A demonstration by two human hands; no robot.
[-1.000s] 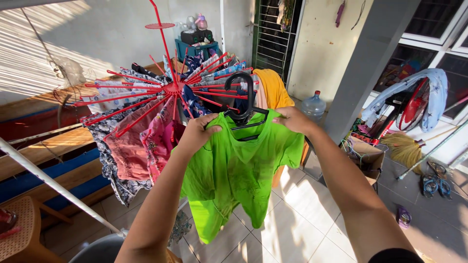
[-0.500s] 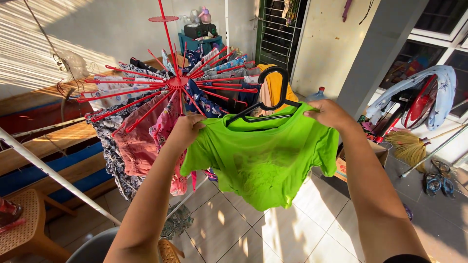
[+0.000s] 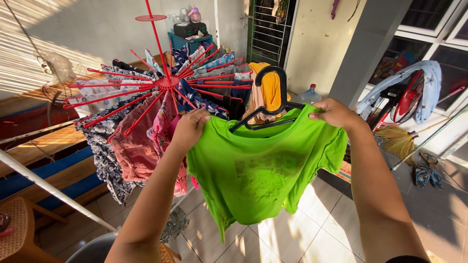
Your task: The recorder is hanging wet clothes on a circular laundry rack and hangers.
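A bright green short-sleeved T-shirt (image 3: pixel 263 168) hangs in the middle of the frame on a black plastic clothes hanger (image 3: pixel 267 104), whose hook rises above the collar at centre top. The left hand (image 3: pixel 189 127) pinches the shirt's shoulder seam at the left end of the hanger, fingers closed on the cloth. The right hand (image 3: pixel 336 113) does the same at the right end, closed tight on the other shoulder. The hanger's long axis runs left to right across the frame, tilted so the right end sits slightly higher, and the shirt body drops straight below it between the two forearms. Both hands sit at equal reach from the hook, which lies midway between them and a little above. Behind the hook, in the upper left of the frame, a red plastic umbrella-style drying rack (image 3: pixel 165 83) spreads its spokes, laden with patterned clothes (image 3: pixel 134 141); the hook is near its right-hand spokes, not touching them.
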